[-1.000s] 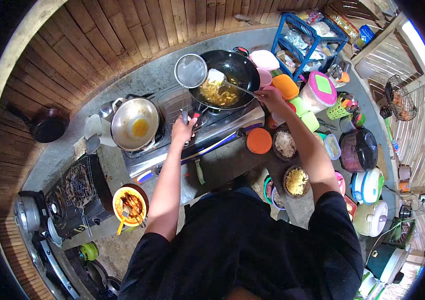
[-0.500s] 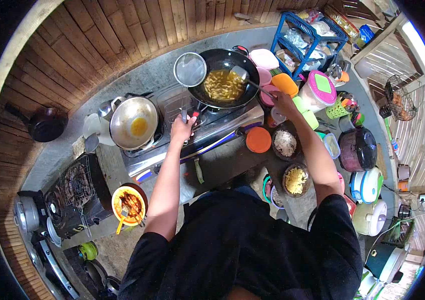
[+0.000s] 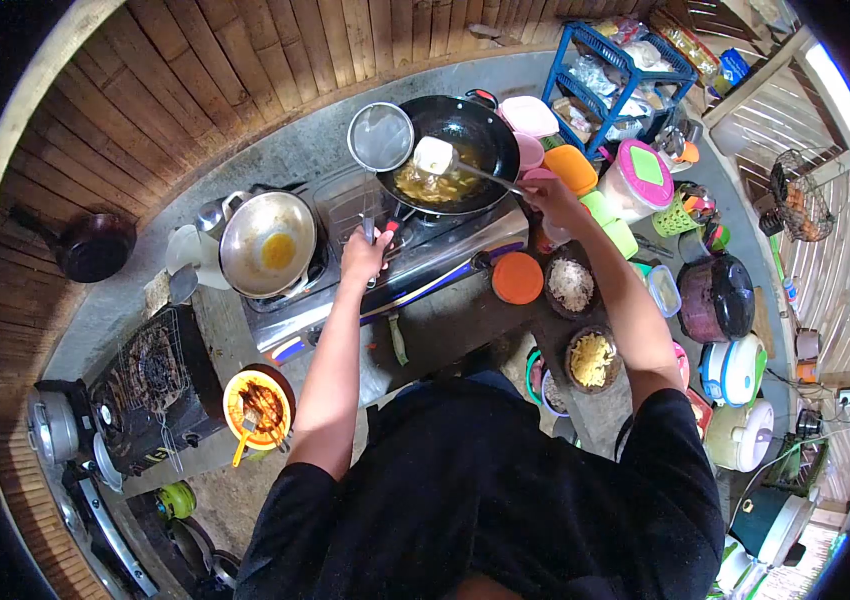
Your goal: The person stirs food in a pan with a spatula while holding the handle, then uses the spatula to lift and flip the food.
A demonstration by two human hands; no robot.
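My left hand [image 3: 364,256] is closed round the strainer's handle, close to the wok's red-and-black handle; whether it grips that too is unclear. The round mesh strainer [image 3: 381,138] is at the left rim of the black wok [image 3: 480,135]. My right hand [image 3: 548,197] holds the long handle of a metal spatula [image 3: 433,156], whose blade is over the left part of the wok. Yellowish food pieces [image 3: 430,185] lie in oil below the blade. The wok sits on the right burner of the stove [image 3: 425,258].
A light metal pan [image 3: 242,254] with yellow liquid stands on the left burner. An orange lid [image 3: 518,278], a bowl of white shreds [image 3: 571,286] and a bowl of yellow strips [image 3: 592,360] are at the right. A yellow-orange bowl [image 3: 236,404] holds red sauce.
The spatula blade went from the left part of the wok to its right side, then back left. My right hand moved with it. My left hand and the strainer stayed nearly still.
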